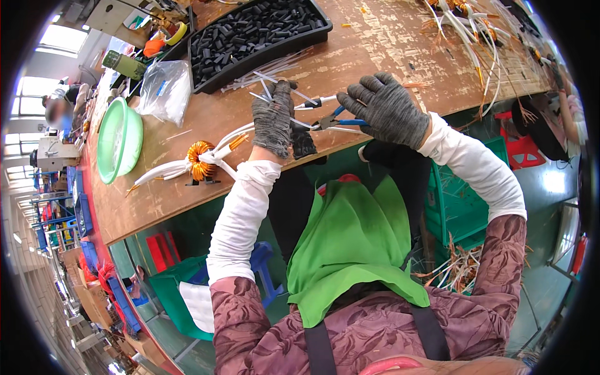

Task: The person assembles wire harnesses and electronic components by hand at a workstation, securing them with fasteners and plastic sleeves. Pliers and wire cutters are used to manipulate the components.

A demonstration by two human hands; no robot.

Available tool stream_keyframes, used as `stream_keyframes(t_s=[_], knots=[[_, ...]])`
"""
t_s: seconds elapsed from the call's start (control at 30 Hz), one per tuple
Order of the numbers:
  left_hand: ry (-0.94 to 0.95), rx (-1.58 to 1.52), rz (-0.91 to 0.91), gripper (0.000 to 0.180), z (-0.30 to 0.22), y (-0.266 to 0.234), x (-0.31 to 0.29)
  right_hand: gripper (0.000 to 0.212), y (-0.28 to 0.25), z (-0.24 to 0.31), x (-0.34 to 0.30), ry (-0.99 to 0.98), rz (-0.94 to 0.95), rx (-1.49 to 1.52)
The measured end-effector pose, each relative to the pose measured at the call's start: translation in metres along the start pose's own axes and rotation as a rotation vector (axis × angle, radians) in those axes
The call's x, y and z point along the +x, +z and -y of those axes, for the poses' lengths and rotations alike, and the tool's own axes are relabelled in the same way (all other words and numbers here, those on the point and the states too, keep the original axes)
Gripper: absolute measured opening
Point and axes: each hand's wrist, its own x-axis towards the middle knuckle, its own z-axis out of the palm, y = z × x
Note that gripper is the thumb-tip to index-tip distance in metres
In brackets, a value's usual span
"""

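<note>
My left hand [272,119], in a grey glove, is closed around thin white cable ties, whose ends stick out between the fingers. My right hand [389,111], gloved alike, grips blue-handled cutting pliers [347,122]. Their jaws point left, close to a white strip beside my left hand. A white cable with a black sleeve [317,103] runs between both hands above the pliers. Left of my left hand lies a copper-wound ring coil [201,160], its white leads [164,172] spreading to both sides. My left palm hides how the leads and ties meet.
Beyond my hands stands a black tray [324,31] of short black sleeves, with loose white ties [269,67] along its edge. A clear bag [165,94] and green basin [132,137] are left. More wired coils [462,9] lie far right. Below stands a green crate [459,209].
</note>
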Motion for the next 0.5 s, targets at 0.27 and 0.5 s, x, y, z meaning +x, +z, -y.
stream_keyframes(t_s=[0.27, 0.5], knots=[[-0.13, -0.027, 0.017, 0.019, -0.002, -0.005, 0.004, 0.039, -0.001, 0.002, -0.001, 0.044, 0.18, 0.202], [-0.212, -0.239, -0.029, 0.019, 0.007, -0.013, 0.013, 0.043, -0.003, 0.002, 0.016, 0.081, 0.056, 0.127]])
